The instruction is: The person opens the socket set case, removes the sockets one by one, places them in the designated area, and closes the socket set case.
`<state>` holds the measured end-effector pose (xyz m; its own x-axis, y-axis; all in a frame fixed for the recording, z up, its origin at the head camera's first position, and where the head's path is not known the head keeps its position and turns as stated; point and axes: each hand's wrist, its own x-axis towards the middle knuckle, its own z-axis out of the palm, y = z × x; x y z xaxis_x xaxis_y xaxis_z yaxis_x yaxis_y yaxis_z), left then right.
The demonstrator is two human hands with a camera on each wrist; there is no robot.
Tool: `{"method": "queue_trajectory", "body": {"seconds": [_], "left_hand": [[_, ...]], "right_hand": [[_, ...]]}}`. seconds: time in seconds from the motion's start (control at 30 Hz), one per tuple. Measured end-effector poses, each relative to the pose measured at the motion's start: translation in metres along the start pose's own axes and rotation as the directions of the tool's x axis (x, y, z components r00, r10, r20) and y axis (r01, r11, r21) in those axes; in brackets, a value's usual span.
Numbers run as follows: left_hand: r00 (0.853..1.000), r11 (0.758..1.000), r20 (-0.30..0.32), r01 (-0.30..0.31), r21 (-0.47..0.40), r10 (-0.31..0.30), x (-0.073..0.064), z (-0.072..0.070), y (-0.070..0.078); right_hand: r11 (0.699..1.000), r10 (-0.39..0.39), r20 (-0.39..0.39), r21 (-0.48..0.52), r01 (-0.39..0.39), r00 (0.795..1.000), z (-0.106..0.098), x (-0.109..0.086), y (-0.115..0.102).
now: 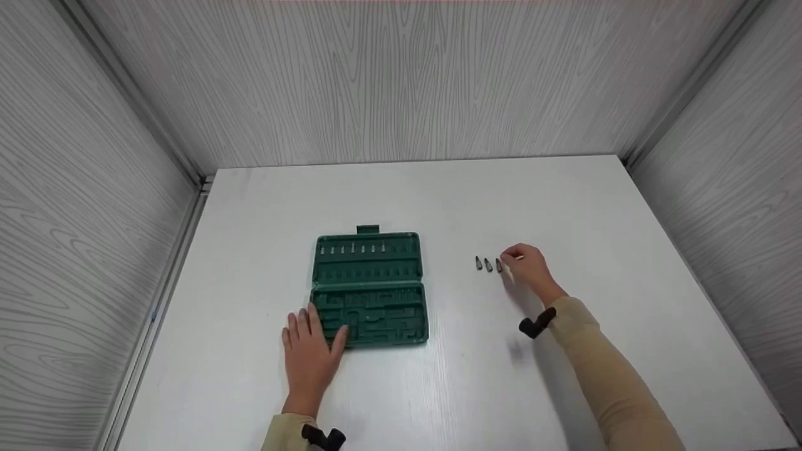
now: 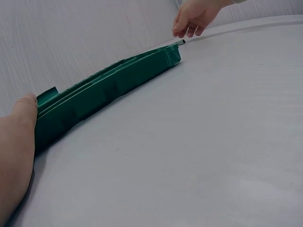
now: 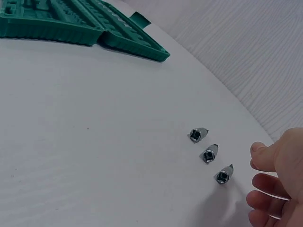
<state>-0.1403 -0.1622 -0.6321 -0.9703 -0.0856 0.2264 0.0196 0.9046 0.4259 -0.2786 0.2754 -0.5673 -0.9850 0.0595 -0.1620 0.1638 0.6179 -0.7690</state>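
A green plastic tool case (image 1: 401, 337) lies unfolded on the white table, its hinge running left to right. My left hand (image 1: 310, 360) rests at the case's lower left corner, fingers straight along the side and thumb over the front edge. To the right of the case, three short metal bit sockets (image 3: 209, 153) lie in a row, their square drive holes showing in the right wrist view. Beside the rightmost bit socket (image 3: 224, 174) hovers my right hand (image 1: 529, 268), fingers loosely bent and apart from the thumb, with nothing held between them.
Several slim metal bits (image 1: 353, 248) sit in a row in the far half of the case, with bare slots to their right. The near half has moulded recesses. A latch tab (image 1: 368, 229) sticks out at the back. Wood-grain panels (image 1: 401, 81) enclose the table (image 1: 532, 194).
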Motion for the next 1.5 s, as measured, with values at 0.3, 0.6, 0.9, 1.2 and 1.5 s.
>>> {"method": "queue_trajectory", "body": {"seconds": [0.3, 0.6, 0.9, 1.2, 1.5], "left_hand": [[1.0, 1.0, -0.001, 0.002, -0.002, -0.002, -0.001, 0.001, 0.0], [1.0, 1.0, 0.003, 0.003, -0.008, -0.003, -0.001, -0.001, 0.001], [1.0, 1.0, 0.008, 0.011, -0.007, -0.011, 0.0, 0.0, 0.001], [1.0, 1.0, -0.001, 0.01, -0.003, -0.01, -0.002, 0.002, 0.0], [1.0, 1.0, -0.006, 0.007, 0.001, -0.007, -0.001, 0.001, 0.0]], "right_hand": [[0.995, -0.091, 0.049, 0.047, 0.088, 0.995, 0.018, -0.003, -0.03], [0.987, -0.156, 0.077, 0.058, 0.151, 0.985, 0.048, 0.001, -0.053], [0.984, -0.179, 0.11, 0.035, 0.176, 0.978, 0.084, 0.005, -0.087], [0.973, -0.23, 0.159, 0.016, 0.23, 0.96, 0.115, 0.009, -0.11], [0.943, -0.32, 0.161, -0.039, 0.33, 0.934, 0.136, 0.016, -0.13]]}}
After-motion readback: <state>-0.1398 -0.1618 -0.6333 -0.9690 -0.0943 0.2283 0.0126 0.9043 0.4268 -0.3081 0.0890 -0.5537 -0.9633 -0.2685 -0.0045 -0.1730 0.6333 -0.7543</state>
